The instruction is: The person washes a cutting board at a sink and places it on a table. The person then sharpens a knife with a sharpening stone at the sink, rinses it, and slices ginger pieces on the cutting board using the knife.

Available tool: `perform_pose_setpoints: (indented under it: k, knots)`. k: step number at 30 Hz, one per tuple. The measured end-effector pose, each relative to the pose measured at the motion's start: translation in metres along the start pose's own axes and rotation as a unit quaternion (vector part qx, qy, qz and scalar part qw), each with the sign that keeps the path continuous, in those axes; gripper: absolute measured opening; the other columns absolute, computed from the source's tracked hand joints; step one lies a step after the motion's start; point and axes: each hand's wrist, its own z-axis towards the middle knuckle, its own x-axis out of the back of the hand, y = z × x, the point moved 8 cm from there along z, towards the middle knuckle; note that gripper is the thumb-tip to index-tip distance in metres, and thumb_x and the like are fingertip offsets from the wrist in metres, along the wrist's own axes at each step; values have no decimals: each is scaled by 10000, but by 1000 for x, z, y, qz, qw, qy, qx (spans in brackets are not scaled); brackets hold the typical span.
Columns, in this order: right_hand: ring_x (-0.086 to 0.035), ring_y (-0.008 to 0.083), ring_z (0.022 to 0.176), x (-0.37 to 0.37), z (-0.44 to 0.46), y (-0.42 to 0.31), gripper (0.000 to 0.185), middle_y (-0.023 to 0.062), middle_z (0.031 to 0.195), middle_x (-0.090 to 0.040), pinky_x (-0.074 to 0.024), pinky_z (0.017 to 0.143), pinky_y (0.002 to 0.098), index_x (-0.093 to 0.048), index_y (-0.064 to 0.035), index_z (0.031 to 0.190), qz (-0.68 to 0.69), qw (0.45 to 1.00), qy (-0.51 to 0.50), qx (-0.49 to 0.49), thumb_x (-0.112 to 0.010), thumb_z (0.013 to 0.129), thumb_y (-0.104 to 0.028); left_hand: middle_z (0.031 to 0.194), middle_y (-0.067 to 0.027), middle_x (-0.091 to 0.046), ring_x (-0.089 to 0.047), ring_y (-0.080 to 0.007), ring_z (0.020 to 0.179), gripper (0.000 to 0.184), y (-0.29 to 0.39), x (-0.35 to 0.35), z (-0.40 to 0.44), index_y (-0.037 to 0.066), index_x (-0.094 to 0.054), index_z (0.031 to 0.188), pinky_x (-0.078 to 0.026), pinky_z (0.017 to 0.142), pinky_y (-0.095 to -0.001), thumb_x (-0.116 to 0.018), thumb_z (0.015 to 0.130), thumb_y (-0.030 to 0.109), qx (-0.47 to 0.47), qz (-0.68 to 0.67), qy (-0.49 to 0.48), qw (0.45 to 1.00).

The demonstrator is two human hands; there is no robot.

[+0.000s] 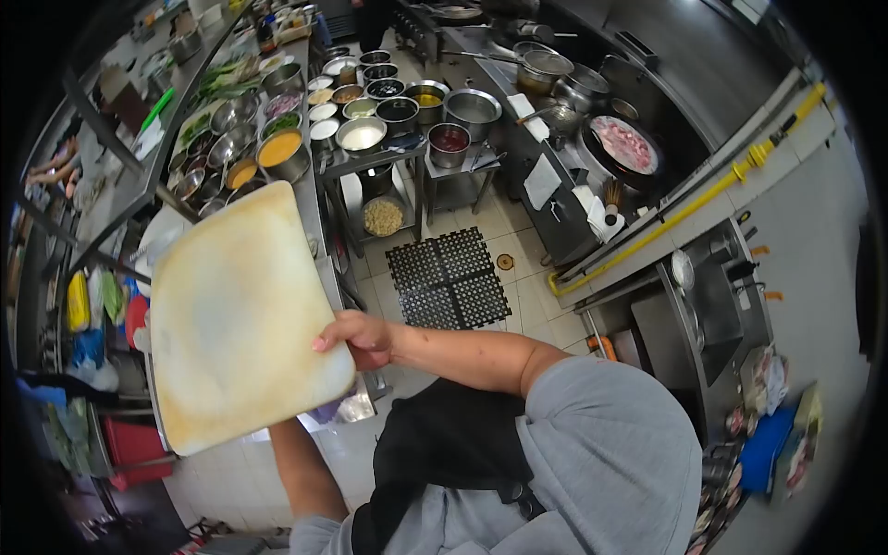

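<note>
A large white cutting board [240, 314] with yellow-brown stains is held up in front of me, tilted. My right hand [359, 339] grips it at the lower right edge, thumb on the face towards me and the other fingers curled behind. From below, my left forearm [305, 472] reaches up behind the board. The board hides my left hand, so its hold cannot be seen. Past the top of the board, metal pots of orange sauce [280, 148] stand on the steel counter.
Bowls of sauces and ingredients, among them a white one [361, 135] and a red one [450, 141], cover a steel stand ahead. A black perforated mat [449, 277] lies on the tiled floor. To the right are a wok of pale pink food [624, 145] and a yellow pipe [740, 171].
</note>
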Motion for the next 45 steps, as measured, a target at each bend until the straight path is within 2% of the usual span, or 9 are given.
perform_pose_setpoints:
  k: [10,14,18,22,25,28,34,36,45]
  knots:
    - [-629,307,1296,14,-16,13,634,184,1401,-624,-502,1123,476,-491,35,1478,-21,1000,0,19,-719,890,-40,1479,-151,-591,-586,-294,1277,647,-38,1,-46,100,-552,1502,-486,1075,-430,-768,948,356,17,-207,-49,977]
    - [-611,308,1322,17,-24,17,662,182,1431,-604,-483,1147,479,-461,37,1504,-18,1000,19,8,-712,896,-36,1305,-123,-670,-658,-262,1090,552,-96,-37,-81,84,-567,1446,-564,901,-397,-755,958,261,271,-534,-190,778]
    - [-662,294,1259,30,-24,27,572,193,1378,-652,-520,1108,463,-532,70,1441,-3,999,34,8,-711,907,-26,1178,-86,-698,-663,-205,909,500,-73,-12,-101,64,-584,1376,-564,703,-375,-750,958,282,247,-564,-182,767]
    - [-689,303,1213,59,-24,48,535,196,1329,-682,-550,1071,464,-566,61,1411,-14,996,83,-22,-716,903,-16,899,-15,-691,-533,-101,634,343,-101,6,-103,45,-676,1211,-388,499,-275,-709,979,295,239,-396,-156,873]
    - [-696,313,1200,82,-26,65,489,193,1297,-698,-558,1064,472,-603,46,1377,-59,989,110,-77,-716,906,-19,1278,-128,-706,-675,-249,1067,471,-167,-17,-107,7,-625,1397,-581,917,-409,-678,1028,296,61,-354,5,933]
    - [-669,319,1248,94,-19,88,531,195,1359,-661,-541,1086,479,-549,43,1431,-26,993,71,-92,-684,922,-32,1585,-162,-500,-513,-298,1394,614,-211,-29,-121,22,-467,1545,-426,1189,-450,-674,1026,275,48,-173,40,983]
    - [-645,308,1284,129,4,129,568,181,1409,-631,-525,1096,460,-505,36,1471,-40,990,64,-123,-664,932,-50,1246,-199,-699,-689,-374,1065,581,-168,29,-164,27,-597,1377,-563,922,-484,-697,982,441,98,-13,152,983]
    - [-646,303,1281,152,13,144,564,175,1405,-637,-524,1095,455,-509,31,1470,-45,989,67,-124,-666,935,-57,1009,-171,-698,-699,-303,793,516,-181,-2,-220,30,-625,1230,-567,692,-459,-644,1010,496,498,-616,244,559]
    - [-695,265,1201,207,32,201,490,166,1411,-638,-582,1010,419,-555,-14,1429,-70,961,126,-237,-687,1036,-274,930,-120,-678,-673,-208,717,396,2,11,-208,19,-612,1085,-557,591,-313,-606,1068,414,354,-593,117,714]
